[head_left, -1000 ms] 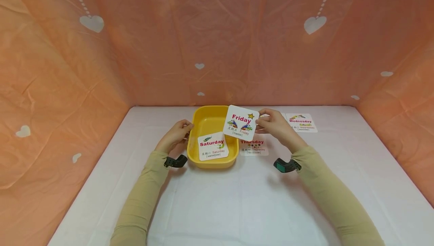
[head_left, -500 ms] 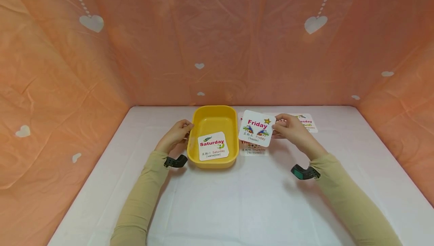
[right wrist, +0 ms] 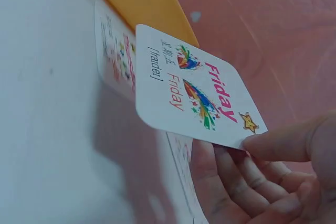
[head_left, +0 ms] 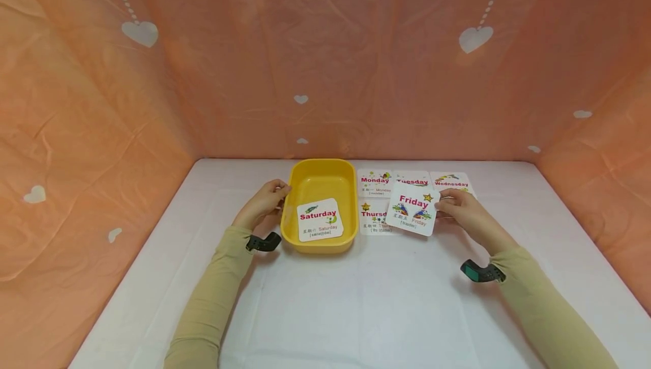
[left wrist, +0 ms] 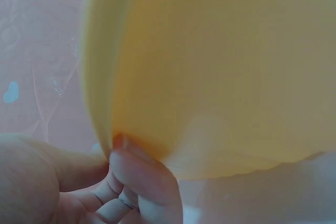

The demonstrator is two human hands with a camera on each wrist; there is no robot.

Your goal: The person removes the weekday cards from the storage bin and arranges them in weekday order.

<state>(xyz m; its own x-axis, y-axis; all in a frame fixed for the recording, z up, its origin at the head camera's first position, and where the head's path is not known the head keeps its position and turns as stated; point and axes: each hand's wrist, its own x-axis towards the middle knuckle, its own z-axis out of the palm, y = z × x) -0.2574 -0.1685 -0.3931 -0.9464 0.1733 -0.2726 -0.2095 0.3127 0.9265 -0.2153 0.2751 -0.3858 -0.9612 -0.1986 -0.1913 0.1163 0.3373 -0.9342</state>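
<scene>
My right hand (head_left: 465, 213) pinches the Friday card (head_left: 413, 209) by its right edge, thumb on the printed face and fingers beneath. In the right wrist view the Friday card (right wrist: 191, 85) is raised over the table and casts a shadow. It overlaps the Thursday card (head_left: 373, 219) and the lower part of the Tuesday card (head_left: 412, 178) in the head view. My left hand (head_left: 264, 202) pinches the left rim of the yellow tray (head_left: 320, 247) between thumb and finger, as the left wrist view also shows. Inside the tray lies the Saturday card (head_left: 320, 220), face up and slightly turned.
To the tray's right, the Monday card (head_left: 374, 183) begins a back row with Tuesday and the Wednesday card (head_left: 451, 181); Thursday lies in front of Monday. A white cloth (head_left: 356, 307) covers the table. An orange hanging with hearts (head_left: 335, 64) stands behind.
My right hand has carried the Friday card from over the tray's right edge to the right and nearer, uncovering Monday and part of Thursday. The left hand and tray stay put.
</scene>
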